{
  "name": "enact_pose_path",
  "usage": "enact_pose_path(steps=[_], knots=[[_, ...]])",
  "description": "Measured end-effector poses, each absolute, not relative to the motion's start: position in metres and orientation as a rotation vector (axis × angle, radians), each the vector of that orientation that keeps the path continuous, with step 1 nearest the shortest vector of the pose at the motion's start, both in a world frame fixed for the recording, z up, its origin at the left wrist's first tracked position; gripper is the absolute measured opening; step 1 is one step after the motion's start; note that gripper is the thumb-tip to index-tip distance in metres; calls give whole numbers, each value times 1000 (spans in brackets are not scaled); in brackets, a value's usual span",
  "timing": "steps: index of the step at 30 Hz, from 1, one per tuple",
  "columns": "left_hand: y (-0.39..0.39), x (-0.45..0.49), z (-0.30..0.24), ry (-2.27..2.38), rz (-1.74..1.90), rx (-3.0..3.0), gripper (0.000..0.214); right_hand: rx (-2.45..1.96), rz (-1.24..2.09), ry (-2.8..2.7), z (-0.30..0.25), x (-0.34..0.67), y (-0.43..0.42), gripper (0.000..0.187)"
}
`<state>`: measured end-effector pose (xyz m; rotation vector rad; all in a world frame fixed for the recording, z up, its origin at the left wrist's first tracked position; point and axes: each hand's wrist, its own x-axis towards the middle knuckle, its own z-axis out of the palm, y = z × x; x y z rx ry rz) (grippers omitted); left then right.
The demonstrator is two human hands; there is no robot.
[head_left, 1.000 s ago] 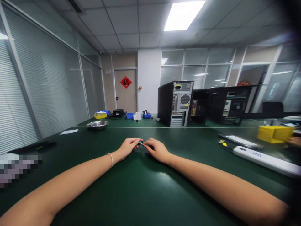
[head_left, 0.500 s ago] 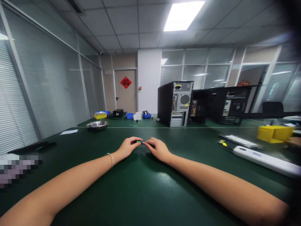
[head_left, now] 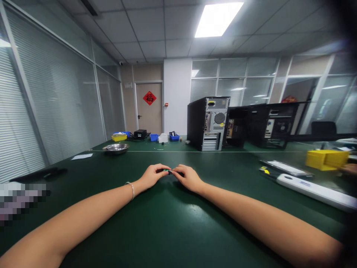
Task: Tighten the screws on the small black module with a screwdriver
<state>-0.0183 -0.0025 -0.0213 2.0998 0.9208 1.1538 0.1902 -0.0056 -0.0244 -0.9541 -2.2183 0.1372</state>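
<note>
In the head view my left hand (head_left: 150,176) is closed in a pinch on a small green piece that looks like a circuit board (head_left: 166,171). Opposite it, my right hand (head_left: 190,178) pinches a small pale piece (head_left: 171,171) at the board's right end. Whether the two pieces are joined is too small to tell. My fingers cover much of both. Both hands rest low over the dark green tabletop (head_left: 164,223), fingertips almost meeting.
A metal bowl (head_left: 115,148) sits at the back left, with small blue bins (head_left: 174,137) further back. Computer towers (head_left: 214,124) stand behind my hands. To the right lie a white power strip (head_left: 312,189) and a yellow box (head_left: 326,159), beside another person's blurred hand (head_left: 350,168).
My left fingertips have shifted slightly right and down with the board, closer to my right fingertips. Less of the pale piece shows. My right hand has hardly moved.
</note>
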Motion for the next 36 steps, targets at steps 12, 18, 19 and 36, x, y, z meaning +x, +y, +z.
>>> enact_pose_path(steps=[12,18,19,36], knots=[[1,-21,-26,917,1124,2103,25,-973,98,-2232,-26,190,-7,27],[3,-21,-28,880,1107,1975,28,-955,106,-2236,-25,191,-8,27],[3,-21,-29,872,1106,1948,29,-949,110,-2235,-24,191,-8,27],[7,-14,-29,831,1222,1433,30,-897,166,-2199,-25,188,-4,28]])
